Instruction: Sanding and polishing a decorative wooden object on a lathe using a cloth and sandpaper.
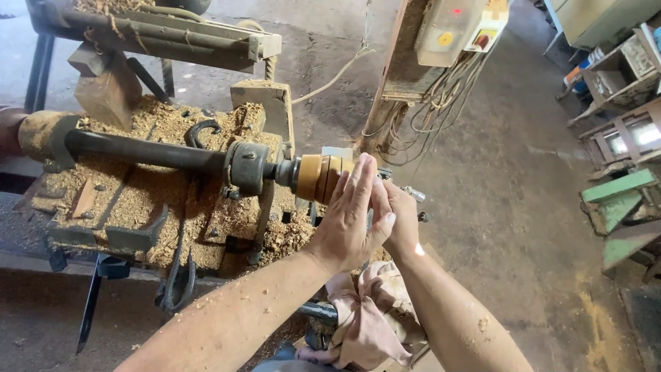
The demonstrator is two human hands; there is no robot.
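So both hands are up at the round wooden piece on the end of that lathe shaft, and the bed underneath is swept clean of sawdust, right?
Not quite. In the head view the left hand and right hand are indeed at the round wooden piece on the lathe shaft, but the bed is not swept clean: it is heaped with sawdust and shavings.

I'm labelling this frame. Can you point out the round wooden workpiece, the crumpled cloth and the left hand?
round wooden workpiece (pixel 318 178), head view, on its yellow-brown side.
crumpled cloth (pixel 368 313), head view, on its middle folds.
left hand (pixel 351 220), head view, on its back.

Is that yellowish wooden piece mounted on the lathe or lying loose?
Mounted: the wooden piece sits on the end of the lathe shaft, with both hands at its free end.
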